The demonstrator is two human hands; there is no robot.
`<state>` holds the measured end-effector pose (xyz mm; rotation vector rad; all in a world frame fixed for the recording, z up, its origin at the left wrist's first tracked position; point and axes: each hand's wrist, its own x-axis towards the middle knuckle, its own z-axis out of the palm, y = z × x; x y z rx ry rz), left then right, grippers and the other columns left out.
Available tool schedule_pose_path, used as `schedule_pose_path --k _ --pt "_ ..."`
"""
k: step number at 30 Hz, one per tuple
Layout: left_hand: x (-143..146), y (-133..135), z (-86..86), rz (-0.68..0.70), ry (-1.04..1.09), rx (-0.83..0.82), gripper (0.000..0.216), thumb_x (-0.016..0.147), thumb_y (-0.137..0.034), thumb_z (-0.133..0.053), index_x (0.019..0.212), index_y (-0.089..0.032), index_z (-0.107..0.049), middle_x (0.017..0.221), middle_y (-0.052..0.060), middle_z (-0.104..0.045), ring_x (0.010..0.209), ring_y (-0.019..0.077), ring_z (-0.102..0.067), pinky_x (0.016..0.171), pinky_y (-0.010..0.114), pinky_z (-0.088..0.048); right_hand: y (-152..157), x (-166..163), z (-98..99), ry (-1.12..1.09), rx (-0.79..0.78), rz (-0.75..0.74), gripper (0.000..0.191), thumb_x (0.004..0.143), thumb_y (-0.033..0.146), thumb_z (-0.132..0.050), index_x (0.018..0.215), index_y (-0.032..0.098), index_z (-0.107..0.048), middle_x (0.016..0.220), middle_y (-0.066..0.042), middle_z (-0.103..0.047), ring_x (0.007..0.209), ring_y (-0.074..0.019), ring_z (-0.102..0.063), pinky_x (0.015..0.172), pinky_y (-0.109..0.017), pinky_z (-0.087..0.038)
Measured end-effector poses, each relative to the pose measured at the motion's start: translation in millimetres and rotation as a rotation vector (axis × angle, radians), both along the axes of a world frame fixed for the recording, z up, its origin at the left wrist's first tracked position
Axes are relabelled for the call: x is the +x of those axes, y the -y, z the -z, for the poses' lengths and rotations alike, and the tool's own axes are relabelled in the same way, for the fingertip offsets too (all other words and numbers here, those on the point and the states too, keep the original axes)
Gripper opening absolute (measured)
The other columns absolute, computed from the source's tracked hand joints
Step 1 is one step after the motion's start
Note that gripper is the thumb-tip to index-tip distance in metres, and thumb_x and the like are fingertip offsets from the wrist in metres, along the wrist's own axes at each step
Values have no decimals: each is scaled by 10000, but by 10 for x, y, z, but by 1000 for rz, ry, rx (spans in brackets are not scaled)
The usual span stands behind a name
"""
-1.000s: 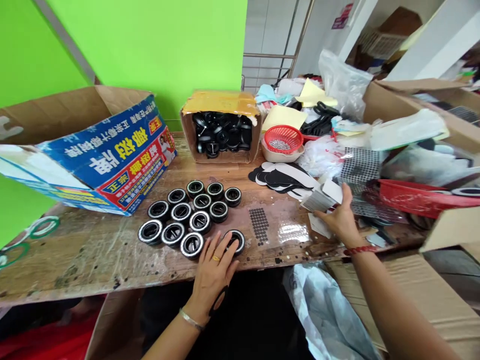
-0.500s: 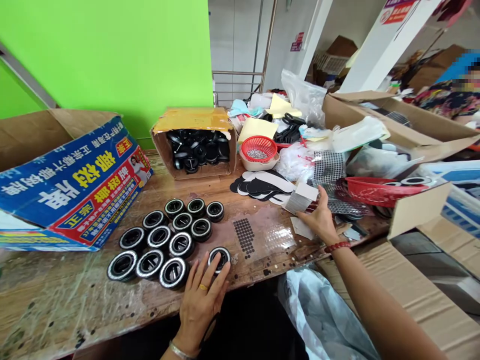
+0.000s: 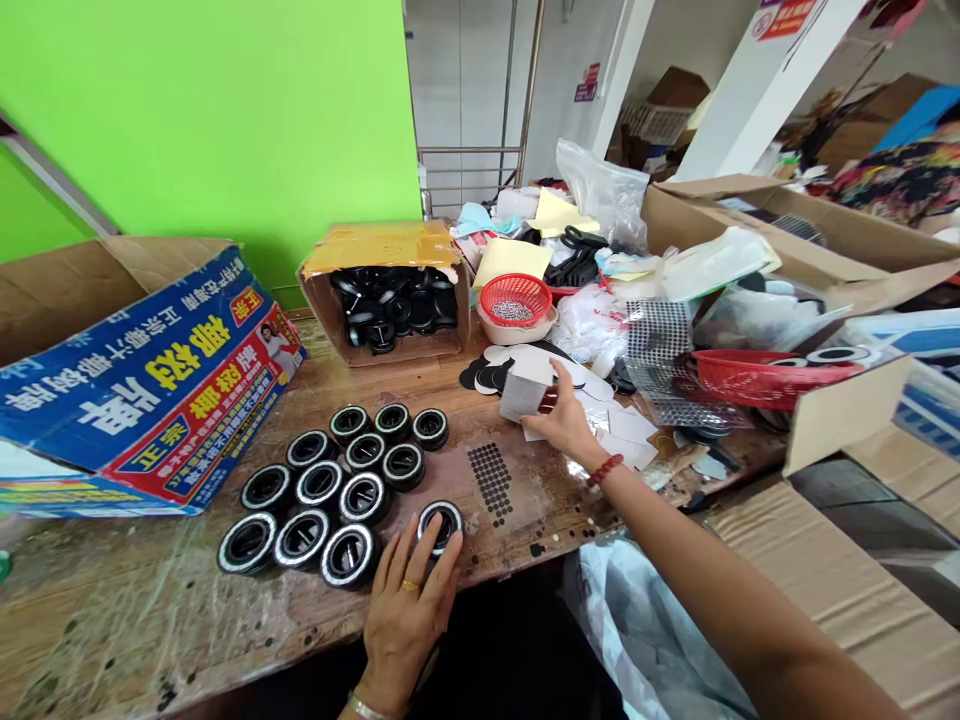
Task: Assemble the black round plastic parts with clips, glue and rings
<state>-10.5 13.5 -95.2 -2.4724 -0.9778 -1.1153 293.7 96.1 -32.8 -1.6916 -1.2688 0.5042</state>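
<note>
My right hand (image 3: 568, 425) grips a thick stack of square white cards (image 3: 525, 392) between thumb and fingers, beside flat oval black and white pieces (image 3: 577, 370). Loose square white sheets (image 3: 630, 432) lie below and right of that hand. My left hand (image 3: 411, 600) has its fingers stretched out, their tips resting on a round black piece with a glittery white ring (image 3: 440, 527) near the table's front edge. Left of it, several similar stacked round pieces (image 3: 363, 496) stand in rows. A sheet of small dark dots (image 3: 490, 482) lies between my hands.
A blue printed carton (image 3: 161, 400) stands on the left. Behind the rows, a tipped cardboard box (image 3: 382, 245) holds black round parts. A red basket (image 3: 517, 295), plastic bags and another red basket (image 3: 776, 380) crowd the back right. An open cardboard box (image 3: 802, 590) is at lower right.
My right hand has moved left with the stack of cards, and several loose white sheets now show where it was. My left hand stays on the round piece.
</note>
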Motion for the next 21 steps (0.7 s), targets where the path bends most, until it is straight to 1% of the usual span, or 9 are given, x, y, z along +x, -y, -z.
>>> schedule_pose_path --k 3,5,11,16,21 --pt "21 8 0 3 19 -11 333 903 -156 -630 1230 -211 -658 1242 114 -696 1277 310 -562 1013 441 -445 -147 -147 65 101 39 -46 982 640 169 -700 1501 181 -227 1232 -139 -612 1015 -267 -648 911 -437 -533" --pt "22 13 5 -3 23 -12 350 897 -145 -633 1239 -214 -653 1249 110 -693 1274 314 -564 1006 447 -451 -218 -168 114 121 61 -38 949 642 160 -683 1485 174 -246 1329 -161 -558 1134 -291 -601 989 -462 -490" --pt "5 20 2 2 -1 -9 396 865 -127 -668 1253 -203 -646 1266 117 -683 1252 336 -576 968 449 -479 -316 -108 216 173 79 -14 978 646 166 -669 1497 157 -188 1396 -195 -501 1243 -334 -539 1015 -506 -466" --pt "12 20 0 -5 20 -7 383 871 -125 -658 1245 -210 -652 1264 112 -686 1235 336 -589 962 451 -482 -261 -187 243 185 81 34 980 655 198 -687 1493 161 -182 1400 -198 -493 1262 -347 -522 1029 -533 -454" --pt "6 19 16 -7 -8 -1 400 873 -123 -648 1262 -216 -642 1279 108 -678 1228 339 -594 943 444 -493 -208 -231 282 192 98 0 1011 660 266 -738 1495 139 -182 1437 -199 -448 1297 -329 -495 1106 -480 -406"
